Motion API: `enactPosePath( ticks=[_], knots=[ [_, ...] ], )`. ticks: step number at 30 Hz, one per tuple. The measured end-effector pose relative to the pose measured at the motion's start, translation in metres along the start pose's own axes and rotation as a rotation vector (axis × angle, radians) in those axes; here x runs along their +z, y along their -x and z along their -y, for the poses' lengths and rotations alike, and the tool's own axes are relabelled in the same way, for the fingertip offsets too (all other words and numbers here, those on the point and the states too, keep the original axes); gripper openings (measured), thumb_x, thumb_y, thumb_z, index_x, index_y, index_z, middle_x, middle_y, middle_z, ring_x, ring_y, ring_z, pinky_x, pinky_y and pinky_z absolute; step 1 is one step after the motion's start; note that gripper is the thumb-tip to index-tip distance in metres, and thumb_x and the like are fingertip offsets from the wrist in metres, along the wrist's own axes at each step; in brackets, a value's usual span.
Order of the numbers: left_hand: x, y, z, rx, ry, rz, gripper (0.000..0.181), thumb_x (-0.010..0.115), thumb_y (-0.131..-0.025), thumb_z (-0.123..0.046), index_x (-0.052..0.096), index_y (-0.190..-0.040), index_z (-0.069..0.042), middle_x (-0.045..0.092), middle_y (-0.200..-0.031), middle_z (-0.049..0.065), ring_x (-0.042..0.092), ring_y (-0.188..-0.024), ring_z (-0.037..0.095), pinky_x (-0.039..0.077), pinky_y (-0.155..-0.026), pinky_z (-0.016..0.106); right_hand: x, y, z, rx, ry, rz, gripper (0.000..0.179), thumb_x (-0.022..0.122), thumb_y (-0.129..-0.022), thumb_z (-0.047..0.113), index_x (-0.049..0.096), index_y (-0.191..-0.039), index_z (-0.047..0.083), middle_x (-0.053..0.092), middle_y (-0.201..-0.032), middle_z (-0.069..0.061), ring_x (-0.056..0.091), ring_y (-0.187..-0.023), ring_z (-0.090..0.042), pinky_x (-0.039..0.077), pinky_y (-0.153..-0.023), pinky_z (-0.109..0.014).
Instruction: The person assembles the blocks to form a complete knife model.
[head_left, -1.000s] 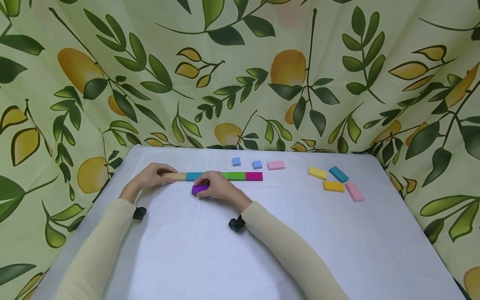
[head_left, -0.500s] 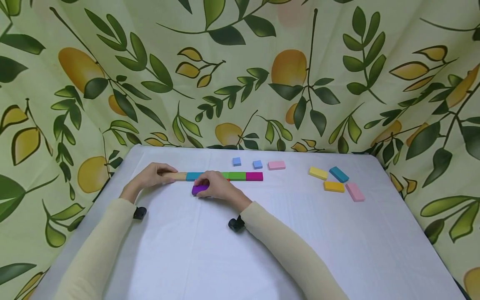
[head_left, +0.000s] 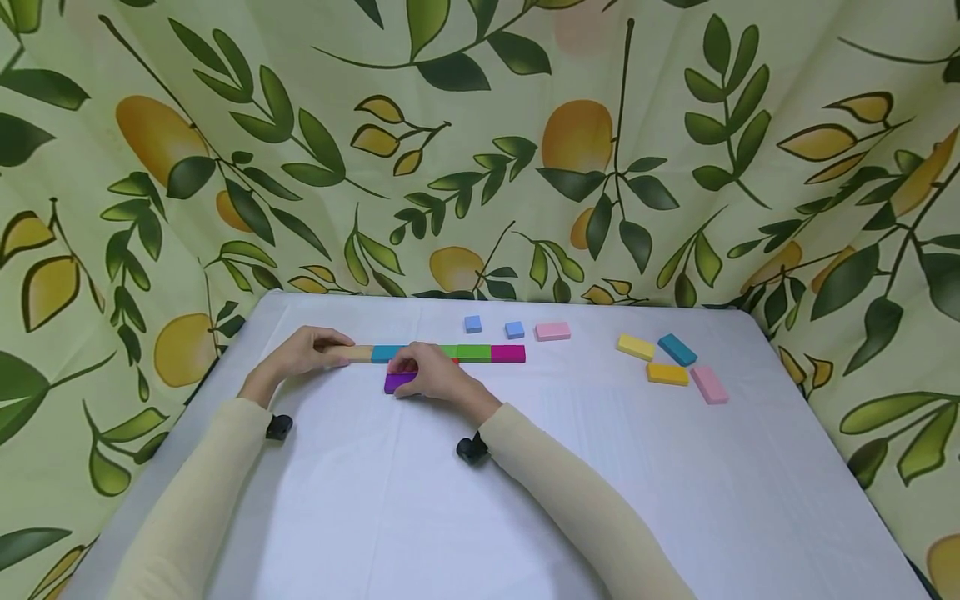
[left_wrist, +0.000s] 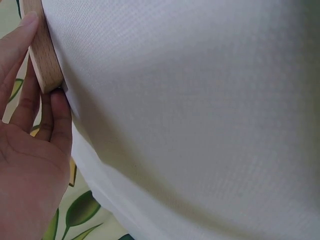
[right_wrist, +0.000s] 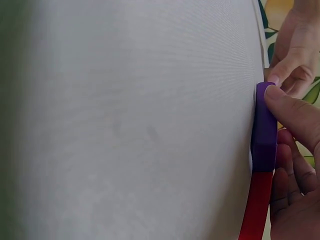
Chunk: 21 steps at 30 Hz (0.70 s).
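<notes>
At the left end of a straight row of coloured blocks, my left hand [head_left: 306, 350] grips a plain wooden block [left_wrist: 46, 55], thumb on its near side. A teal block [head_left: 387, 353], green blocks [head_left: 474, 353] and a magenta block [head_left: 508, 353] continue that row to the right. Just in front of the row, my right hand [head_left: 438, 371] pinches a purple block [right_wrist: 266, 127] between thumb and fingers. The right wrist view shows a red block [right_wrist: 257, 205] end-on to the purple one. My right hand hides the middle of the row in the head view.
Behind the row lie two small blue blocks [head_left: 472, 324] and a pink block [head_left: 552, 332]. Two yellow blocks [head_left: 667, 373], another teal block [head_left: 677, 349] and a pink block [head_left: 709, 384] lie scattered to the right. A leaf-patterned curtain [head_left: 480, 167] hangs behind the white-covered table [head_left: 360, 517].
The purple block has shifted very slightly toward me and lies more squarely along the row under my right hand. My left hand stays in place on the wooden block.
</notes>
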<state>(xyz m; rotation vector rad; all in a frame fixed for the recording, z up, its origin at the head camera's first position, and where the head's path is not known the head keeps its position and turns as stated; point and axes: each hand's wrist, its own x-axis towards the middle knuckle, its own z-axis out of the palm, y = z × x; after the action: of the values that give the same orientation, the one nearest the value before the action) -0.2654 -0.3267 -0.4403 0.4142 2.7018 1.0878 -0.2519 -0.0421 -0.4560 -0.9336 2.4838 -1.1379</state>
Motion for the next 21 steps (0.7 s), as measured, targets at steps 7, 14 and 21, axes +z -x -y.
enactPosePath(
  ticks=[7, 14, 21],
  knots=[
    [0.0, 0.0, 0.0, 0.017, 0.014, 0.006, 0.033, 0.079, -0.09, -0.008, 0.071, -0.12, 0.003, 0.068, -0.119, 0.021, 0.057, -0.103, 0.034, 0.042, -0.092, 0.046, 0.0, 0.0, -0.001, -0.006, -0.009, -0.001, 0.031, 0.088, -0.082, 0.014, 0.074, -0.11, 0.013, 0.063, -0.099, 0.007, 0.056, -0.093, -0.01, 0.046, -0.082, -0.02],
    [-0.001, 0.001, 0.0, 0.026, 0.02, 0.007, 0.033, 0.079, -0.09, -0.008, 0.071, -0.12, 0.004, 0.068, -0.119, 0.021, 0.057, -0.104, 0.034, 0.041, -0.094, 0.049, -0.006, 0.0, -0.001, -0.028, -0.024, 0.03, 0.027, 0.085, -0.086, 0.016, 0.075, -0.111, 0.012, 0.065, -0.098, 0.008, 0.057, -0.093, -0.009, 0.047, -0.082, -0.02],
    [-0.001, 0.001, -0.001, 0.036, 0.017, 0.004, 0.033, 0.079, -0.09, -0.008, 0.071, -0.119, 0.004, 0.068, -0.119, 0.021, 0.057, -0.104, 0.034, 0.041, -0.094, 0.05, -0.031, 0.01, -0.007, -0.103, -0.078, 0.009, 0.025, 0.08, -0.091, 0.013, 0.074, -0.113, 0.005, 0.07, -0.103, 0.0, 0.06, -0.092, -0.014, 0.049, -0.083, -0.023]
  ],
)
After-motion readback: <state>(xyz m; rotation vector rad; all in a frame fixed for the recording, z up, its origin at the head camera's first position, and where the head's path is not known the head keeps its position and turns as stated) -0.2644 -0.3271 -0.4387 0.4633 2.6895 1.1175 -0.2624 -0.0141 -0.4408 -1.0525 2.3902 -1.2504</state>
